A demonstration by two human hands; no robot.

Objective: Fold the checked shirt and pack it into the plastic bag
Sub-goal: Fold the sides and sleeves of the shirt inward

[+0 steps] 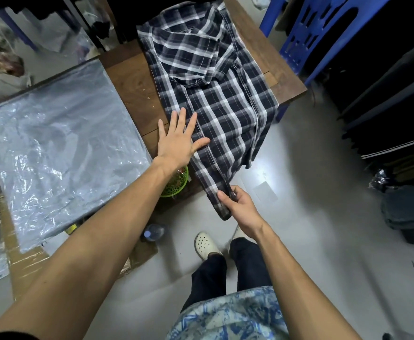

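The dark blue and white checked shirt point(215, 89) lies lengthwise on a small wooden table point(132, 77), its lower part hanging over the near edge. My left hand point(179, 138) rests flat, fingers spread, on the shirt's left side fold and the table. My right hand point(240, 204) pinches the shirt's bottom hem below the table edge. A large clear plastic bag point(61, 148) lies flat to the left of the table.
A blue plastic chair point(316, 33) stands at the far right of the table. A green basket point(176, 182) and a water bottle point(153, 231) sit below the table's near edge. Dark clothes hang at right; cardboard and bags lie at left.
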